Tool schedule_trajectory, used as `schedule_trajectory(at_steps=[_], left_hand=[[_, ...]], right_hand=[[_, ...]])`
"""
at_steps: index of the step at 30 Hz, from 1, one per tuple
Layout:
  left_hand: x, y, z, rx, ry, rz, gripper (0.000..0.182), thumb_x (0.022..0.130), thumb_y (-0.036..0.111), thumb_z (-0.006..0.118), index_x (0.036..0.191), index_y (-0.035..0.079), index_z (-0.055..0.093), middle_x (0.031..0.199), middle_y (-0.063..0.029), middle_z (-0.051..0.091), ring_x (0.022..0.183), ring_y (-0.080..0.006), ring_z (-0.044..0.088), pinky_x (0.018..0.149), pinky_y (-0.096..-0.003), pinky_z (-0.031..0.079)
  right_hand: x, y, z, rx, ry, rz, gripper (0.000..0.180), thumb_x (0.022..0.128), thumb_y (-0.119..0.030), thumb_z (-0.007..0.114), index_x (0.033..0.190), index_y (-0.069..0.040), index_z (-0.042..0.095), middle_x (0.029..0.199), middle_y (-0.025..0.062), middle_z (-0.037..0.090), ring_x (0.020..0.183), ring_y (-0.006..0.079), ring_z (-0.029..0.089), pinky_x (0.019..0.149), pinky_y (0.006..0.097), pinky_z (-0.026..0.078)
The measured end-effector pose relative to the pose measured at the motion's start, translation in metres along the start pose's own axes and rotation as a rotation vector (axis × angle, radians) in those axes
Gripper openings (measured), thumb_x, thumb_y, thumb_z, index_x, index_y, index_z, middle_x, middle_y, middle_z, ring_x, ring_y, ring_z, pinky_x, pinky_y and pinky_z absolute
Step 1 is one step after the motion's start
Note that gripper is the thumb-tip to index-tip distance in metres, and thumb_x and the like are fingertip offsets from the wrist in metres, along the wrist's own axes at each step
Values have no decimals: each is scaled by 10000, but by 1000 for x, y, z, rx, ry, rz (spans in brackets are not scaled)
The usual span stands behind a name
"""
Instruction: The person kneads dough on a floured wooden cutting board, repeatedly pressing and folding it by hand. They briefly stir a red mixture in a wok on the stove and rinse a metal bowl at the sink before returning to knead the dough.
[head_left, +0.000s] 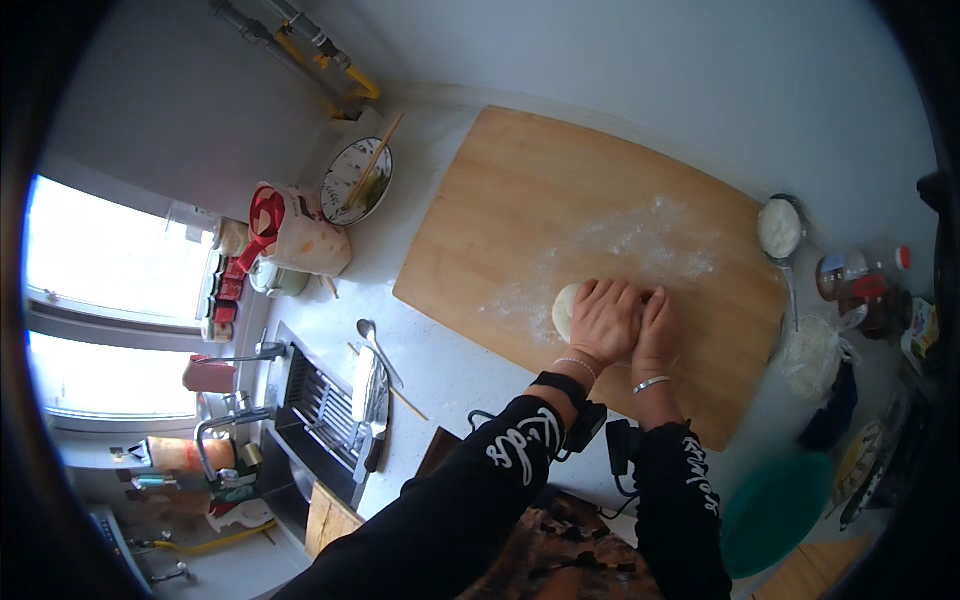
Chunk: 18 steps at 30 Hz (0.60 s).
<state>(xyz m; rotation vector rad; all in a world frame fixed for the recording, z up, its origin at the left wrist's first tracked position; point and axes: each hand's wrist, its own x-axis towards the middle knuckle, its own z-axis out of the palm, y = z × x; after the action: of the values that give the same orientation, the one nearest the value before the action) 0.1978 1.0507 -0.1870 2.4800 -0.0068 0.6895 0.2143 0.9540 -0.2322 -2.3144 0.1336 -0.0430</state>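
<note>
A lump of white dough (564, 313) lies on a large wooden board (517, 180), near the board's front edge. My left hand (609, 319) covers most of it, with the fingers curled over the top and only the dough's left side showing. Pressed close along the left hand is my right hand (658, 330), its thumb raised and its fingers bent down around the dough's right side. The palms hide how far the dough reaches beneath them. White flour (637, 236) is scattered over the board behind and left of the dough.
At right are a ladle of flour (780, 227), a plastic bag (811, 356), bottles (862, 281) and a green basin (780, 514). Left lie a knife (373, 439) and spoon (367, 330) beside the sink (300, 450). A bowl with chopsticks (341, 176) and flour bag (315, 240) stand behind.
</note>
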Motion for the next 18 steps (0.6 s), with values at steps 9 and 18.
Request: schedule_trajectory(at_steps=[9, 18], left_hand=[[23, -13, 13, 5, -151, -23, 56, 815, 178, 600, 823, 128, 623, 756, -44, 600, 774, -248, 590, 781, -371, 417], [40, -21, 22, 48, -190, -11, 102, 828, 200, 587, 767, 118, 597, 730, -76, 608, 763, -278, 598, 725, -402, 447]], right_hand=[[21, -19, -8, 271, -88, 126, 412, 1040, -349, 358, 1019, -47, 637, 973, 162, 689, 904, 350, 657, 770, 407, 518], [32, -20, -3, 263, -44, 43, 389, 1039, -348, 374, 1036, -65, 640, 1003, 169, 676, 927, 366, 638, 791, 415, 507]])
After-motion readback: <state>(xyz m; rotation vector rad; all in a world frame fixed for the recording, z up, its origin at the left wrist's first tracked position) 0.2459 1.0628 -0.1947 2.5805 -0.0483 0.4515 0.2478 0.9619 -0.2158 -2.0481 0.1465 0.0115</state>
